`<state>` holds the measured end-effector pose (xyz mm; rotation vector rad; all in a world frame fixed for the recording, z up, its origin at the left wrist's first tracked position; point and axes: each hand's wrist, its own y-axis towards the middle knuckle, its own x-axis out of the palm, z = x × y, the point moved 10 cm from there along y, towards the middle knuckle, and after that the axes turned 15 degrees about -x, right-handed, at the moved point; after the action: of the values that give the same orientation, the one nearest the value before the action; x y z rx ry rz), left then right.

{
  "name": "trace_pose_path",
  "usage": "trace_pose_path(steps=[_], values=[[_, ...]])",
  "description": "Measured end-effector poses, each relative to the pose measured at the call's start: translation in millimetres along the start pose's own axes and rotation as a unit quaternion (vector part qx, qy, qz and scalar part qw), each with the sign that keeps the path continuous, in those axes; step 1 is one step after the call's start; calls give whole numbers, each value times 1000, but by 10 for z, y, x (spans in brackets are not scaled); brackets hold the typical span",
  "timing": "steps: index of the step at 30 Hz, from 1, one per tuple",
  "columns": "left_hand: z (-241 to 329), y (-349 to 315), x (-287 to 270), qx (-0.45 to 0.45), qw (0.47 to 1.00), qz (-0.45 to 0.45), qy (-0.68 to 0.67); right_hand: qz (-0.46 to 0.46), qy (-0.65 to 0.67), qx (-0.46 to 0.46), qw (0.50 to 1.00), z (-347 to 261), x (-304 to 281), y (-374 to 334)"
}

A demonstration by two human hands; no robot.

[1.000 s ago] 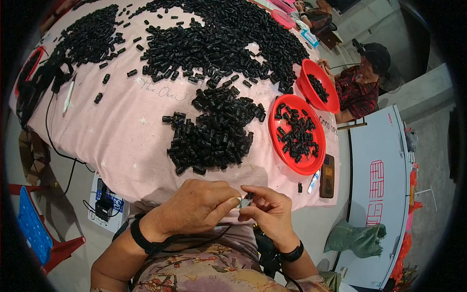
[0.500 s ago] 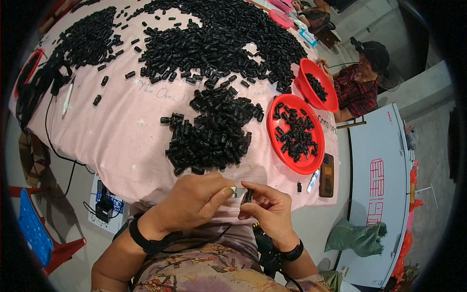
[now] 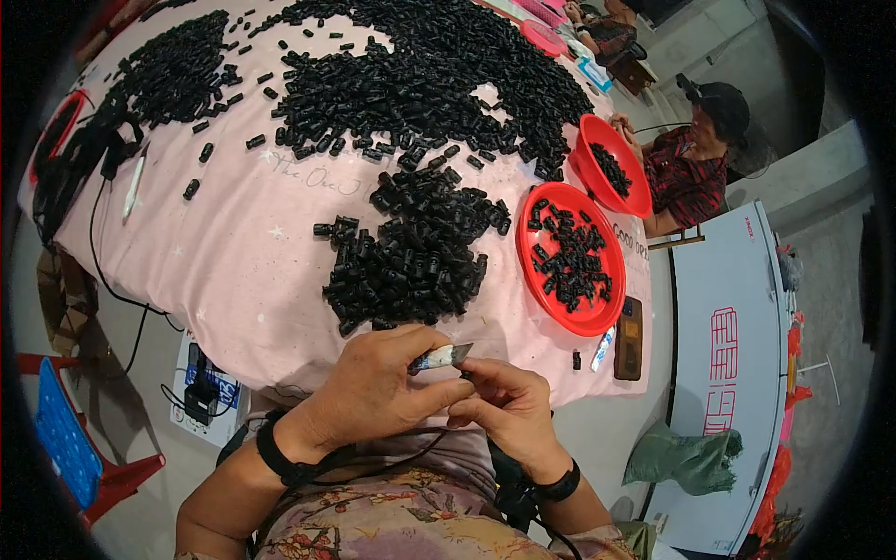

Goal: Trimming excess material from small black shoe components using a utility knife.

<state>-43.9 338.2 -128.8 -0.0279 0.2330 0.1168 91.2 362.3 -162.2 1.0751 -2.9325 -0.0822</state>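
Near the table's front edge, my left hand (image 3: 373, 375) is closed around a small knife (image 3: 435, 358) with a white-wrapped handle. Its short grey blade points right, toward the fingertips of my right hand (image 3: 513, 406). Those fingers pinch a small black cylindrical piece (image 3: 465, 375), mostly hidden between the two hands. Just beyond them lies a heap of similar black pieces (image 3: 406, 261) on the pink cloth. To the right, a red bowl (image 3: 530, 294) holds more such pieces.
A second red bowl (image 3: 644, 196) stands farther back, by a co-worker (image 3: 695, 154) in a dark hat. A far larger spread of black pieces (image 3: 420, 84) covers the back of the table (image 3: 252, 243). A phone (image 3: 629, 338) lies at the right edge; a blue-seated stool (image 3: 70, 439) is at left.
My left hand has turned, bringing the knife's handle and blade into plain view above the right fingertips. The black piece in my right hand is now more hidden.
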Motion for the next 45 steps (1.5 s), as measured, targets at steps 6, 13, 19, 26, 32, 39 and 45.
trace_pose_path(steps=[6, 13, 19, 26, 32, 39, 45], values=[[16, -7, -60, 19, 999, 39, 33, -2, 19, 35, 999, -7, 65, 11], [-37, 18, -35, -14, 999, -33, 5, 1, 10, 36, 999, 6, -31, 13], [53, -42, 82, 41, 996, -71, 23, 19, 12, 12, 1000, -20, -106, 33], [69, -51, 122, 55, 995, -64, 47, 42, 56, -1, 998, -25, -141, 23], [78, -64, 115, 55, 996, -62, 43, 27, 49, -4, 998, -18, -109, 10], [80, -78, 153, 68, 992, -88, 57, 30, 40, -10, 999, -13, -111, 5], [87, -81, 173, 69, 991, -95, 64, 30, 21, -13, 999, -24, -115, 1]])
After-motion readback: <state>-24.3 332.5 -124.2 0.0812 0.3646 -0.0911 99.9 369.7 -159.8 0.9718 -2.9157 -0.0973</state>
